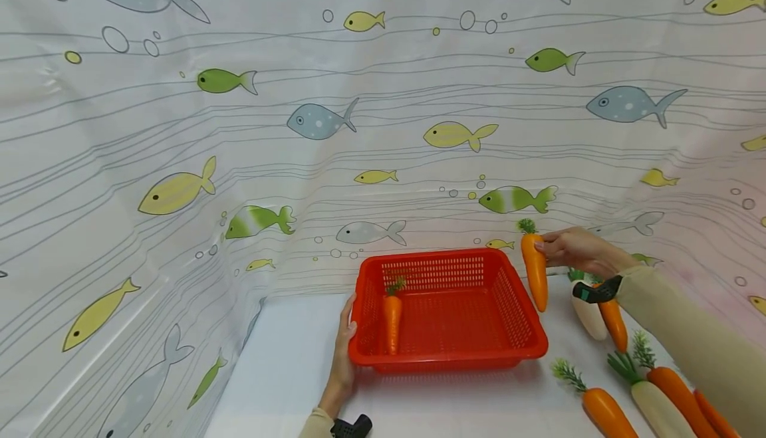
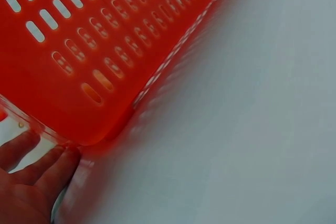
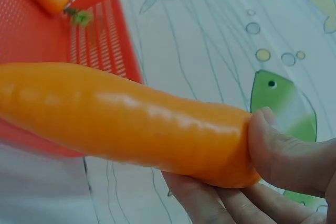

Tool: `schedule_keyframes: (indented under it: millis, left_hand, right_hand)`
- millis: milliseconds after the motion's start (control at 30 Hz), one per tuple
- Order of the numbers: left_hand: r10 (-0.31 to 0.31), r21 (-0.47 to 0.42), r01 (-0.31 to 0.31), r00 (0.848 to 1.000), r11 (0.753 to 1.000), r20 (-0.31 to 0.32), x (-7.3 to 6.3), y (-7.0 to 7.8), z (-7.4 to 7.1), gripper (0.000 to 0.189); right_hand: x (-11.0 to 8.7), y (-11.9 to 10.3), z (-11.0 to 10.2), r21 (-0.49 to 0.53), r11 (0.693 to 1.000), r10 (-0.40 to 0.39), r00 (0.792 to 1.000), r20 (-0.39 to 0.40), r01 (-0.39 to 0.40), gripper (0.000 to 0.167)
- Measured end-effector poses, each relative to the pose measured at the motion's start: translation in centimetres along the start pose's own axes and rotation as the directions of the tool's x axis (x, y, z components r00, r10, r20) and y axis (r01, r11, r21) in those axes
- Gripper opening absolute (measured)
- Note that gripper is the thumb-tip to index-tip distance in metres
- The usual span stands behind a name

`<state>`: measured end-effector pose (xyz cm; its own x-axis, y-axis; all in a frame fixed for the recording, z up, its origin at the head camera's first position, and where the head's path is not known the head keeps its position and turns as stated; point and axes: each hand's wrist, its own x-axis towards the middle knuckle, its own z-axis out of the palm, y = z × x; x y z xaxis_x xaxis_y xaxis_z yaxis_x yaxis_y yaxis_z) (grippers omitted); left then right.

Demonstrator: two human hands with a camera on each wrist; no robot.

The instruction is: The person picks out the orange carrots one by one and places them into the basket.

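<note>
My right hand [image 1: 574, 250] pinches an orange carrot [image 1: 534, 268] between thumb and fingers near its leafy top. The carrot hangs tip down by the right rim of a red plastic basket [image 1: 443, 362]; in the right wrist view its body [image 3: 126, 116] crosses in front of the basket. Inside the basket, near its left wall, lies another carrot [image 1: 392, 322] with its greens toward the back. My left hand [image 1: 343, 355] rests against the basket's left side. In the left wrist view its fingers [image 2: 50, 169] lie nearly straight and touch the rim.
Right of the basket, a white radish [image 1: 589, 312] and a carrot [image 1: 614, 325] lie partly behind the right wrist. Nearer the front are another carrot [image 1: 607, 415], a white radish [image 1: 661, 411] and more carrots. A fish-patterned sheet [image 1: 407, 79] rises behind the white tabletop [image 1: 275, 358].
</note>
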<state>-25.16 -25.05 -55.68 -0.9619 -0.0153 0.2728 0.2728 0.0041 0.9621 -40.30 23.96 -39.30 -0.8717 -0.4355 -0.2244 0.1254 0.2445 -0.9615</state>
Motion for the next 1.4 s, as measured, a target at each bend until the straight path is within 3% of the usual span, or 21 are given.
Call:
schedule_keyframes:
  millis: [267,600,1067,1400]
  left_hand:
    - [0.009,-0.005,-0.009,1.000,1.000,-0.012,0.1,0.0,0.0,0.060]
    - [-0.009,-0.007,0.009,1.000,1.000,-0.013,0.1,0.2,0.2,0.059]
    - [0.002,0.003,-0.002,1.000,1.000,-0.016,-0.1,0.2,0.1,0.059]
    - [-0.002,-0.003,0.002,1.000,1.000,-0.018,-0.1,0.0,0.0,0.059]
  right_hand:
    - [0.4,-0.8,2.1,0.092,0.996,-0.004,0.998,0.066,-0.002,0.066]
    - [1.6,-1.0,6.5,0.158,0.987,0.026,0.999,0.047,-0.034,0.061]
    - [4.8,-0.3,12.4,0.182,0.982,0.047,0.999,0.023,-0.051,0.049]
    - [6.3,0.4,16.0,0.197,0.978,0.046,0.995,0.091,-0.063,0.045]
